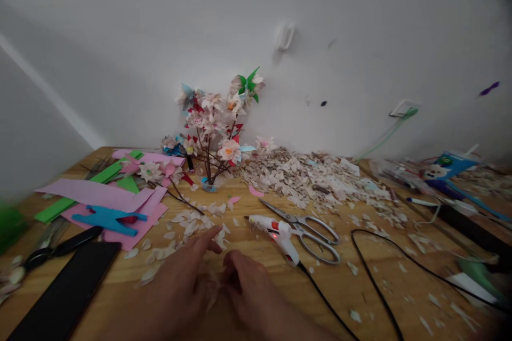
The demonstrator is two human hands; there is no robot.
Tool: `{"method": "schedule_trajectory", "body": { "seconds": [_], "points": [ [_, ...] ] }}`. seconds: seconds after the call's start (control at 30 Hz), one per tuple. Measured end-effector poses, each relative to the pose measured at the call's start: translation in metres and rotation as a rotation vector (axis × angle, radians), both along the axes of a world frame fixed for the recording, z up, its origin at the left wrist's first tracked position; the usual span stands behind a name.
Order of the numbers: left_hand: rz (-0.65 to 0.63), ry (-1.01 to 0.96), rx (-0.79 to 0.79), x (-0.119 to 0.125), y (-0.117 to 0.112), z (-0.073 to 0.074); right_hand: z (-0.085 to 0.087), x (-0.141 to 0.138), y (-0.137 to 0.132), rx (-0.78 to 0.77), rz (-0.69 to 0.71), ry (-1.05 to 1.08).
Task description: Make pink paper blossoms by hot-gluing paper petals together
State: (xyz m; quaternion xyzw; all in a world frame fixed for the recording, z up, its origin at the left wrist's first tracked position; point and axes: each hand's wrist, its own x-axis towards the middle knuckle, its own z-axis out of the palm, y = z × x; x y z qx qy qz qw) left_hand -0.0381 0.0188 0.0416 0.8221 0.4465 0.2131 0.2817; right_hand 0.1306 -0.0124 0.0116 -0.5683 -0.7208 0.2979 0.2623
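Observation:
Both my hands rest close together on the wooden table [400,298] near the front edge. My left hand [180,285] has its index finger stretched toward a heap of pale paper petals [192,226], the other fingers curled. My right hand [250,287] is curled, its fingertips pinching something small and pale between the two hands; motion blur hides what it is. A white hot glue gun [276,232] with a red light lies just beyond my right hand, its black cord [332,309] running toward me. Silver scissors [308,229] lie beside it.
A branch bouquet of paper flowers [218,122] stands against the wall. Pink, green and blue paper sheets [108,200] lie at the left, with a black flat object [68,290] and black-handled scissors [56,250]. Paper scraps [312,173] are heaped at the back; pens and cables clutter the right.

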Motion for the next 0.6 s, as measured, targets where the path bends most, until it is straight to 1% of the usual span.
{"method": "schedule_trajectory", "body": {
  "seconds": [0.1,0.2,0.3,0.37,0.47,0.6],
  "points": [
    [0.052,-0.012,-0.020,-0.001,0.004,0.002,-0.005,0.001,0.000,-0.018,0.016,0.086],
    [0.085,-0.046,-0.015,-0.010,0.010,0.007,-0.009,0.002,0.000,-0.047,0.043,0.160],
    [0.136,-0.145,0.003,-0.022,0.010,0.012,-0.010,0.002,0.000,-0.053,0.050,0.170],
    [0.133,-0.217,-0.035,-0.027,0.006,0.011,-0.010,0.001,0.000,-0.038,0.028,0.164],
    [0.072,-0.274,-0.162,-0.024,-0.006,0.000,-0.011,-0.001,0.000,-0.073,-0.006,0.257],
    [-0.021,-0.273,-0.271,-0.007,-0.018,-0.020,-0.011,-0.005,0.001,-0.158,-0.001,0.442]
  ]
}}
